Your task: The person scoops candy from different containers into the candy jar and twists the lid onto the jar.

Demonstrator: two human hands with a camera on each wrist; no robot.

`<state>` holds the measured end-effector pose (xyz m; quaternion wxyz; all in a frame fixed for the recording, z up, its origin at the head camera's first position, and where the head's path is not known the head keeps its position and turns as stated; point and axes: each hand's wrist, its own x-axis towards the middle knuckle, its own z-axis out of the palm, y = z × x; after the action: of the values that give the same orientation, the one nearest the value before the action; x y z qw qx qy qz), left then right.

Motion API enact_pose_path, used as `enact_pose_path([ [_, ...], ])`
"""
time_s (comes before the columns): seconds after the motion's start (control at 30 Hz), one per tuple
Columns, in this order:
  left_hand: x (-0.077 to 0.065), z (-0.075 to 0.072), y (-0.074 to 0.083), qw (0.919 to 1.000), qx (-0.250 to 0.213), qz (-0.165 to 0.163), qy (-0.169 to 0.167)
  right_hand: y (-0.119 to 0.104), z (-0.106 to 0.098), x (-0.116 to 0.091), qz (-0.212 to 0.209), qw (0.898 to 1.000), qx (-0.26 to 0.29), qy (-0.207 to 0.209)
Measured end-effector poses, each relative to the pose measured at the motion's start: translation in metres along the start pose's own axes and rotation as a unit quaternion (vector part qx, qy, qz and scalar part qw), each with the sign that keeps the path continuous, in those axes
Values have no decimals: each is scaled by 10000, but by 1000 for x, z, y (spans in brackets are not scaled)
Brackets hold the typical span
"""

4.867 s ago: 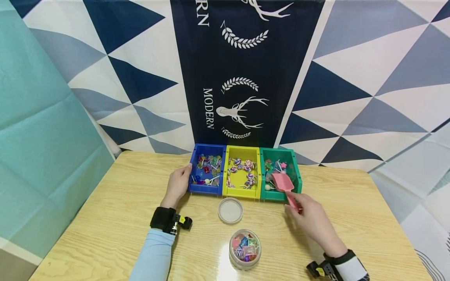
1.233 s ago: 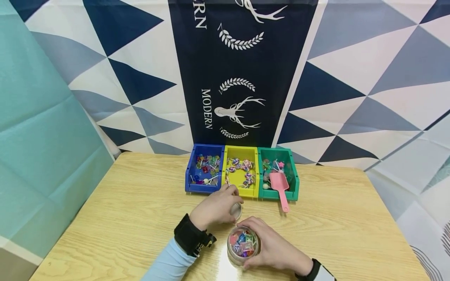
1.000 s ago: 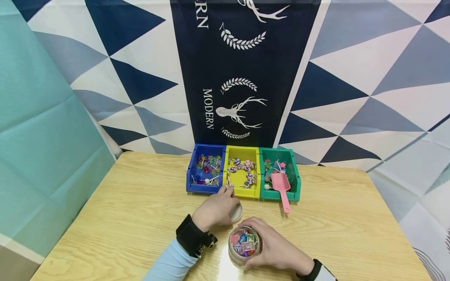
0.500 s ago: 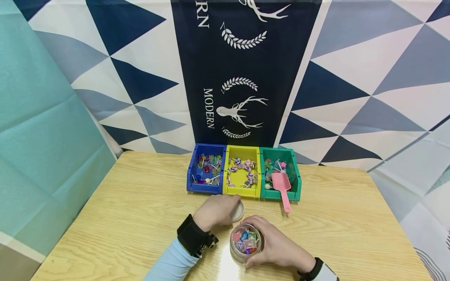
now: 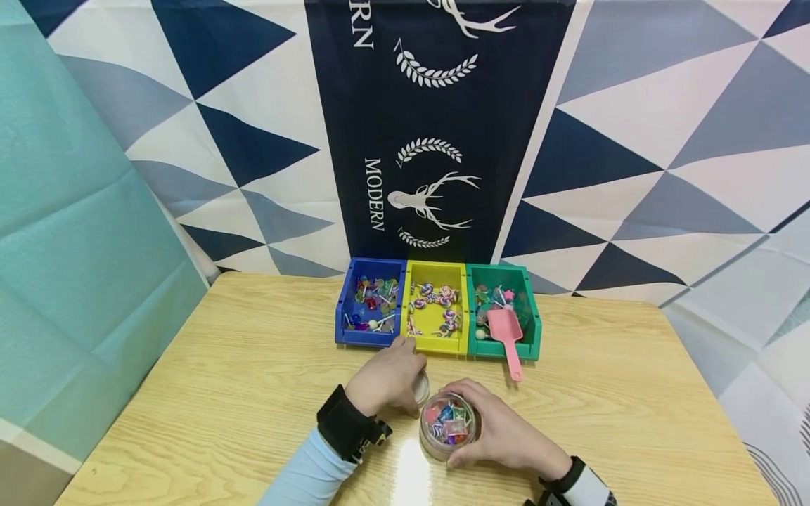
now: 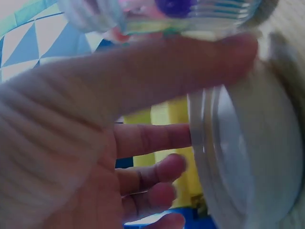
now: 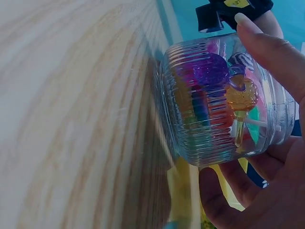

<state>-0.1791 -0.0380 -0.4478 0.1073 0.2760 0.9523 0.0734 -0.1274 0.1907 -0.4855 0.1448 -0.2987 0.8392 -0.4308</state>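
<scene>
My right hand (image 5: 506, 430) grips a clear glass jar (image 5: 435, 448) from its right side, thumb and fingers spread around the wall. Colourful toy candies (image 5: 451, 423) fill the jar, and its mouth is uncovered. In the right wrist view the ribbed lower wall of the jar stands close over the wooden tabletop. Just to the left, my left hand (image 5: 384, 379) pinches a pale round lid (image 5: 421, 388) by its edge. The left wrist view shows the thumb and forefinger at opposite sides of the lid's rim, the other fingers bent. Part of the lid is hidden behind the hand.
Behind the hands a blue bin (image 5: 368, 341), a yellow bin (image 5: 436, 346) and a green bin (image 5: 535, 330) stand side by side with small candies inside. A pink scoop (image 5: 506, 329) rests in the green bin, its handle sticking out over the front.
The scoop was let go in the green bin. My left hand left the blue bin for the lid; my right hand took hold of the jar, recently shifting it slightly away and right.
</scene>
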Motion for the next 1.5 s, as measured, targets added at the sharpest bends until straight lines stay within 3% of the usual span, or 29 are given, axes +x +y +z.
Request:
enact_pose_path([
  [0.3,-10,-13,-5,9957,-804,-351,-299,1,2,0,139,9998,93,-69],
  [0.4,-14,-19,-7,9964,-833,-164,-66,2,3,1,143,9998,95,-85],
  [0.53,-20,-30,-13,9928,-983,402,553,3,3,1,75,9998,146,-102],
  [0.67,-25,-38,-20,9739,-1709,926,1172,4,3,2,81,9998,147,-110],
  [0.77,-27,-41,-23,9560,-2308,1181,1369,5,3,1,112,9998,125,-121],
  [0.93,-24,-41,-23,9294,-3051,1770,1088,6,4,1,136,9995,252,-91],
  [1.07,-20,-39,-20,9122,-3277,2349,728,6,5,2,198,9985,502,-87],
  [1.17,-20,-38,-16,9144,-3119,2509,598,6,4,3,227,9971,709,-163],
  [1.27,-21,-39,-10,9239,-2864,2496,464,6,3,3,240,9966,753,-214],
  [1.37,-21,-37,-2,9360,-2362,2589,322,7,2,4,201,9966,772,-202],
  [1.5,-19,-32,9,9463,-1622,2784,258,7,2,4,90,9970,753,-136],
])
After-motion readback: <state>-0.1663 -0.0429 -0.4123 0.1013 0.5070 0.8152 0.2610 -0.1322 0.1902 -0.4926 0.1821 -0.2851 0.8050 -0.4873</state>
